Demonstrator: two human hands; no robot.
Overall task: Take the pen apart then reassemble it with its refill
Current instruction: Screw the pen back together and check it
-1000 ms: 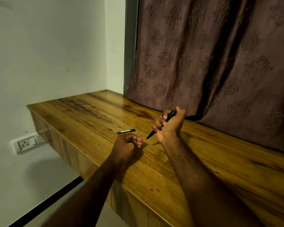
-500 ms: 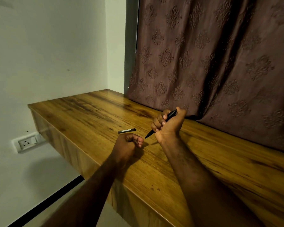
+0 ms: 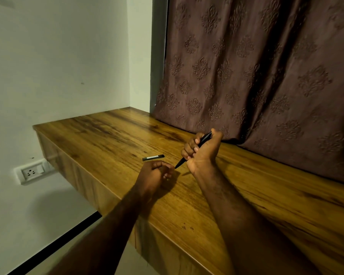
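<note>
Item: slim black plastic pen (image 3: 204, 138), gripped in your right hand (image 3: 204, 155). The fingers (image 3: 189, 148) are wrapped fully round the barrel, the thumb sits at the upper end, and the tip points down towards your left hand (image 3: 154, 175). The left fingers (image 3: 167, 172) are curled just beside the tip; whether they pinch any part cannot be told. Item: short black pen section with a pale band (image 3: 153, 157), lying flat on the brown wood-grain desk (image 3: 266, 195), just beyond the left fingers. Handling: keep the barrel steady in the right fist, take the tip end between left thumb and forefinger, and twist gently along the axis so the refill is not bent. Change since a second ago: almost none. Both grips are unaltered and the loose section has not moved.
</note>
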